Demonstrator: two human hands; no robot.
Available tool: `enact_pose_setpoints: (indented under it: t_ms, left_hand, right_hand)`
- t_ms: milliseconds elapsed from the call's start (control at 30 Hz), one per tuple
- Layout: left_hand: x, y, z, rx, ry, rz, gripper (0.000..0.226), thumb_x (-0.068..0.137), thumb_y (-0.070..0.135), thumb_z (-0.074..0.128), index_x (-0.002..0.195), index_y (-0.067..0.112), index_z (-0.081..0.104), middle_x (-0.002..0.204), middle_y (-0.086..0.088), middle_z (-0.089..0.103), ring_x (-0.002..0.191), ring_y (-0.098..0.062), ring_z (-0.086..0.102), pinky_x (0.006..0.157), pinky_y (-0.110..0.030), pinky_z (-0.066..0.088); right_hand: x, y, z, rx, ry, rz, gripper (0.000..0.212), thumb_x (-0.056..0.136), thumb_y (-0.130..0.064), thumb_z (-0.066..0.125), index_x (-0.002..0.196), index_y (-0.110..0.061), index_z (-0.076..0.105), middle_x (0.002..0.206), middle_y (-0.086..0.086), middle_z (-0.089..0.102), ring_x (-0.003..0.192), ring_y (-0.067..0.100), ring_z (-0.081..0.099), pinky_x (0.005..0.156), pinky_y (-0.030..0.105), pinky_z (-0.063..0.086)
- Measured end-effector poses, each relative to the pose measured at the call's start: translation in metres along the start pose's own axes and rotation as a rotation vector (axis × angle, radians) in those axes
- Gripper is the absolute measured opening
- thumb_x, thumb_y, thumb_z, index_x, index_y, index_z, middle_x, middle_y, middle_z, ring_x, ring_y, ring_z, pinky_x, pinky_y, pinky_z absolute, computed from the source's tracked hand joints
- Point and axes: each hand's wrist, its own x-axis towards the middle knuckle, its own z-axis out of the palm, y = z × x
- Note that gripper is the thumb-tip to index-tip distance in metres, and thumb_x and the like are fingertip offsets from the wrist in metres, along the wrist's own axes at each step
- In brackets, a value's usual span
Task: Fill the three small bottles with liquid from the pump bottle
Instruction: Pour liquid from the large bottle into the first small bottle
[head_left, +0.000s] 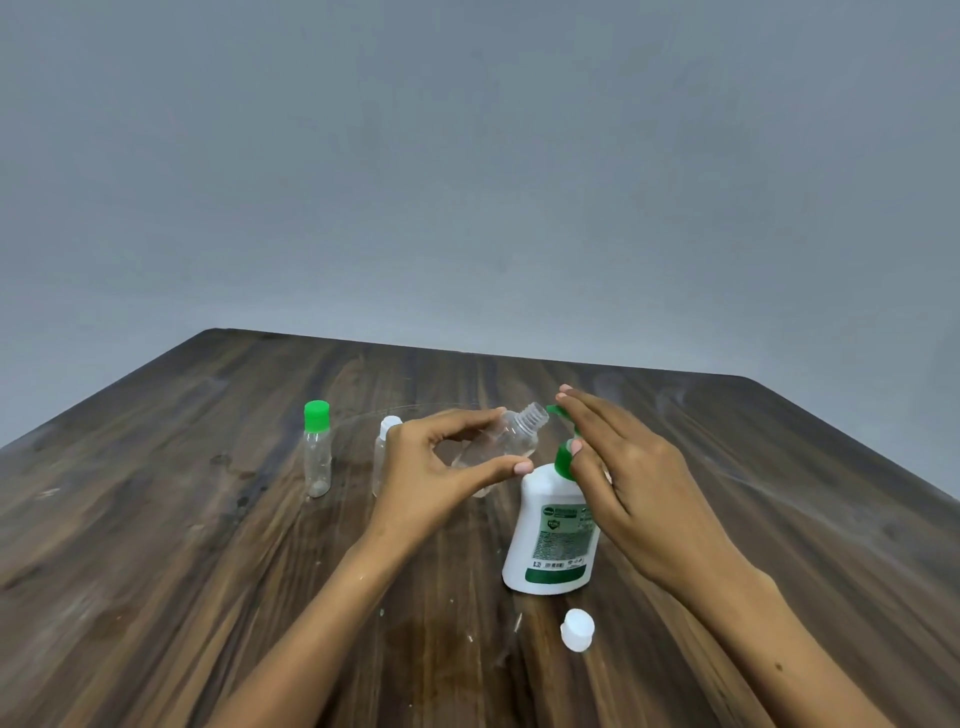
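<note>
Dark wood bench (208, 545) is lying under a grey wall (467, 156). Near its middle, the left hand (441, 478) is pinching a tilted, uncapped clear bottle (511, 436), while the right hand (634, 478), fingers straight, is pressing the white pump bottle (550, 540)'s green pump (561, 457).

We see both bare forearms reaching forward from the lower edge, converging toward the middle. The left hand (441, 467) is raised, thumb and fingers curled into a ring that grips a tilted clear bottle (501, 444) by its body. The right hand (634, 478) hovers with fingers extended and close together (fingertips on the green pump head (558, 413)), palm facing down and left.
</note>
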Motion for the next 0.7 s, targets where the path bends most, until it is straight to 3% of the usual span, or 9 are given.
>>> enact_pose_setpoints:
  t_ms: [167, 433, 600, 700]
  left_hand:
    - [-0.001, 0.003, 0.003, -0.015, -0.005, 0.019, 0.055, 0.056, 0.038, 0.086, 0.106, 0.017, 0.076, 0.098, 0.014, 0.074, 0.093, 0.002, 0.068, 0.081, -0.01, 0.05]
    - [0.0, 0.002, 0.004, 0.013, 0.011, 0.078, 0.052, 0.06, 0.03, 0.089, 0.108, 0.014, 0.075, 0.099, 0.01, 0.074, 0.093, -0.002, 0.069, 0.081, -0.011, 0.05]
    - [-0.001, 0.004, 0.005, -0.009, -0.024, 0.1, 0.06, 0.063, 0.048, 0.078, 0.11, 0.012, 0.073, 0.101, 0.011, 0.073, 0.095, 0.0, 0.067, 0.081, -0.009, 0.049]
    - [-0.001, 0.004, 0.005, -0.017, -0.049, 0.1, 0.059, 0.064, 0.046, 0.076, 0.112, 0.012, 0.072, 0.102, 0.014, 0.07, 0.097, 0.005, 0.066, 0.082, -0.007, 0.047]
  right_hand:
    - [0.002, -0.003, 0.001, -0.037, -0.002, 0.001, 0.058, 0.092, -0.038, 0.026, 0.131, -0.006, 0.056, 0.136, 0.003, 0.053, 0.123, 0.014, 0.048, 0.097, 0.015, 0.03]
    - [0.004, -0.011, 0.002, -0.183, 0.024, -0.001, 0.053, 0.092, -0.035, 0.032, 0.12, -0.003, 0.063, 0.127, 0.01, 0.061, 0.117, 0.023, 0.057, 0.095, 0.029, 0.036]
    - [0.004, -0.014, 0.004, -0.243, 0.016, -0.009, 0.068, 0.098, -0.053, 0.023, 0.122, -0.003, 0.061, 0.127, 0.013, 0.06, 0.119, 0.024, 0.055, 0.097, 0.03, 0.032]
    - [0.003, -0.013, 0.004, -0.264, -0.017, -0.01, 0.08, 0.096, -0.063, 0.015, 0.125, -0.002, 0.058, 0.13, 0.014, 0.058, 0.12, 0.027, 0.055, 0.097, 0.032, 0.032]
